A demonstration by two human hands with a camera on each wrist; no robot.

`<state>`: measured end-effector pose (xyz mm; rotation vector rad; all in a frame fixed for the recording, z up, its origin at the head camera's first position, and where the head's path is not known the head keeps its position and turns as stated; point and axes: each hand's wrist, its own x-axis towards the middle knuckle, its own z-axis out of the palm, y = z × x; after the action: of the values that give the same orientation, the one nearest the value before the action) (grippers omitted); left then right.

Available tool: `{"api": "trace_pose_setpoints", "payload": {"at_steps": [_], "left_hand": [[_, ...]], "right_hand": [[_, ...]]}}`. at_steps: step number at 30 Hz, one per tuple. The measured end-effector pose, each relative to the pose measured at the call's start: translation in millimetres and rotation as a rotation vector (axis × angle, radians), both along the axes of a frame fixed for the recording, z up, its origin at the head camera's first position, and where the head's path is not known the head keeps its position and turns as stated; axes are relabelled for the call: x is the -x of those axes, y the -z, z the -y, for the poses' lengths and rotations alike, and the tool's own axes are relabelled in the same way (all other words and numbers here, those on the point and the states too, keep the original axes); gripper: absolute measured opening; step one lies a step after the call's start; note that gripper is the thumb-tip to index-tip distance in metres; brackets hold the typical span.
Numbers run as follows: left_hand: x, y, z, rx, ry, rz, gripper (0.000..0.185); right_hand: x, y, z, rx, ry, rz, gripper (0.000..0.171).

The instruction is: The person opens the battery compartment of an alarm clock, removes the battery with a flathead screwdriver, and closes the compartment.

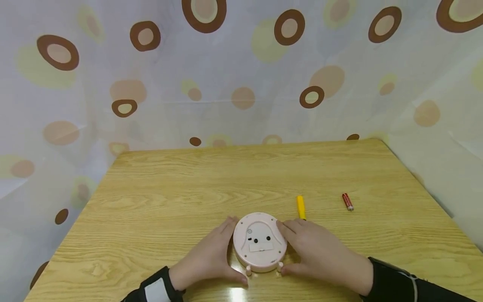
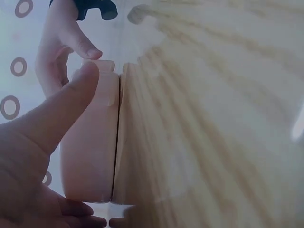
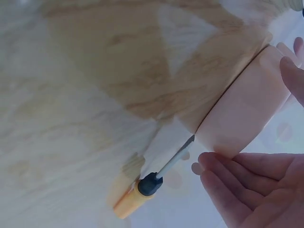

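Note:
A round pale pink alarm clock lies face down on the wooden table, its back with small knobs and a battery cover turned up and two short feet toward the person. At its left side is my left hand, fingers by the upper left rim and thumb stretched out near one foot. My right hand is around the right side; its fingertips touch the upper right rim and the thumb lies by the other foot. In the right wrist view the fingers look nearly straight. Beyond that hand lies a yellow-handled screwdriver, shaft toward the clock.
To the right of the screwdriver a red battery lies on the table. Behind the table's far edge and along its sides hangs a pale cloth with brown and green ovals.

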<state>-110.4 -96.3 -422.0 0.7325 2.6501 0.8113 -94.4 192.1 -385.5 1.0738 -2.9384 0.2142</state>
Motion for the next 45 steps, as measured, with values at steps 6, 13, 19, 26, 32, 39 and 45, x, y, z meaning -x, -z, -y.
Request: {"api": "trace_pose_setpoints", "payload": {"at_steps": [6,13,19,26,32,39,45], "left_hand": [[0.6,2.8,-2.9,-0.051,-0.026,0.014,0.136],[0.4,7.0,-2.8,-0.119,-0.073,0.046,0.131],[-3.6,1.6,0.9,-0.196,-0.092,0.043,0.126],[-6.1,-8.9,4.4,-0.259,-0.067,-0.007,0.117],[-7.0,-15.0,4.1,-0.291,-0.062,-0.061,0.115],[-8.3,-25.0,2.6,-0.306,-0.052,-0.093,0.114],[-8.9,-32.4,-0.5,-0.29,-0.04,-0.143,0.113]], "right_hand": [[1.2,-0.6,1.1,0.006,0.015,0.058,0.099],[3.1,1.1,2.8,0.004,0.009,0.064,0.099],[1.6,2.9,5.3,0.007,0.003,0.033,0.097],[-1.0,5.8,8.0,0.029,0.006,0.033,0.096],[-4.9,6.1,10.8,0.052,-0.009,-0.006,0.095],[-6.6,8.9,13.9,0.065,-0.034,-0.005,0.09],[-6.2,8.4,15.2,0.066,-0.06,0.03,0.09]]}}
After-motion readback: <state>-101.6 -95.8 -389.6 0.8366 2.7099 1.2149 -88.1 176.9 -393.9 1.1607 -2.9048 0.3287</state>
